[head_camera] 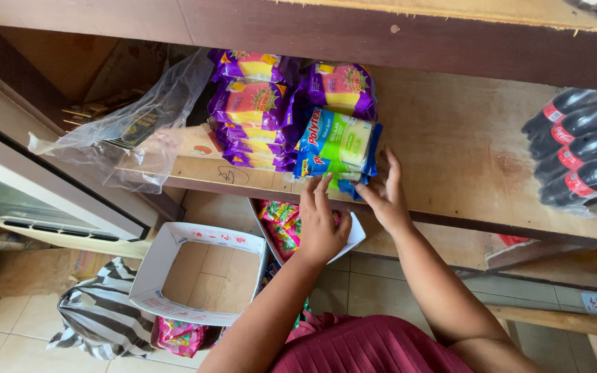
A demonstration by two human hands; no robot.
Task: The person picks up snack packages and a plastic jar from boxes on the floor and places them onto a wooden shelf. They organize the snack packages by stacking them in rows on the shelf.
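Note:
Both my hands reach to a small stack of blue and green sponge packs [340,146] at the front edge of a wooden shelf [450,152]. My left hand [320,222] touches the stack's front with its fingertips. My right hand [384,192] presses against the stack's right side, fingers spread. Neither hand grips a pack. To the left of them stand stacks of purple sponge packs [253,110], piled several high.
A clear plastic bag [133,131] lies at the shelf's left end. Dark soda bottles [582,155] in wrap lie at the right. Below stand an empty white cardboard box [202,273], a box of colourful snack packets [281,224], and a striped bag [98,311] on the tiled floor.

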